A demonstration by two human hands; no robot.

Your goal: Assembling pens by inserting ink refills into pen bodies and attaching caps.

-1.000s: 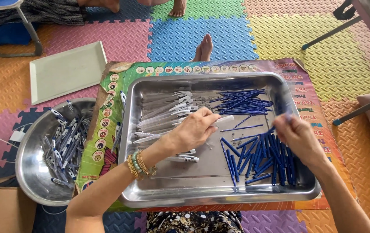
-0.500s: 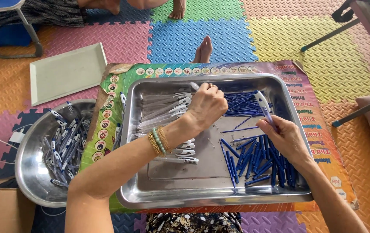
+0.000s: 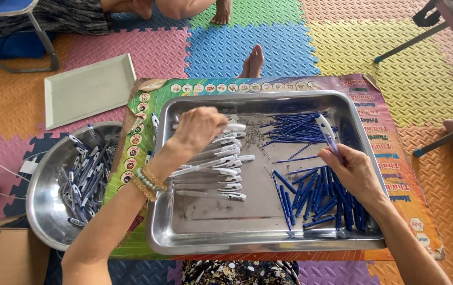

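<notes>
Item held: partly assembled pen (image 3: 325, 131), white clip end uppermost, blue lower part, tilted up and to the left; pinched in the fingers of the right hand (image 3: 354, 171), which are closed around its lower end. Position: over the right half of the steel tray (image 3: 268, 240), above the heap of blue pen barrels (image 3: 321, 198).

Left hand (image 3: 197, 128): palm down over the upper left of the tray, fingers curled onto the top of the row of white-clipped clear pen barrels (image 3: 213, 171); whether it has actually gripped one cannot be told. Beaded bracelets (image 3: 147, 183) on the wrist.

Tray contents, further: sheaf of thin blue ink refills (image 3: 289, 129) along the far side, between the two hands; small scattered springs (image 3: 260, 140) on the tray floor near the refills, too small to tell apart.

Under the tray: colourful printed poster board (image 3: 395, 158), edges showing on all sides.

Left of the board: round steel bowl (image 3: 41, 211) holding finished blue-and-white pens (image 3: 81, 171). Beyond it: pale rectangular plastic tray (image 3: 89, 89), lying flat on the foam puzzle-mat floor (image 3: 268, 47).

Far edge: another person's bare foot (image 3: 253, 62) just beyond the board
</notes>
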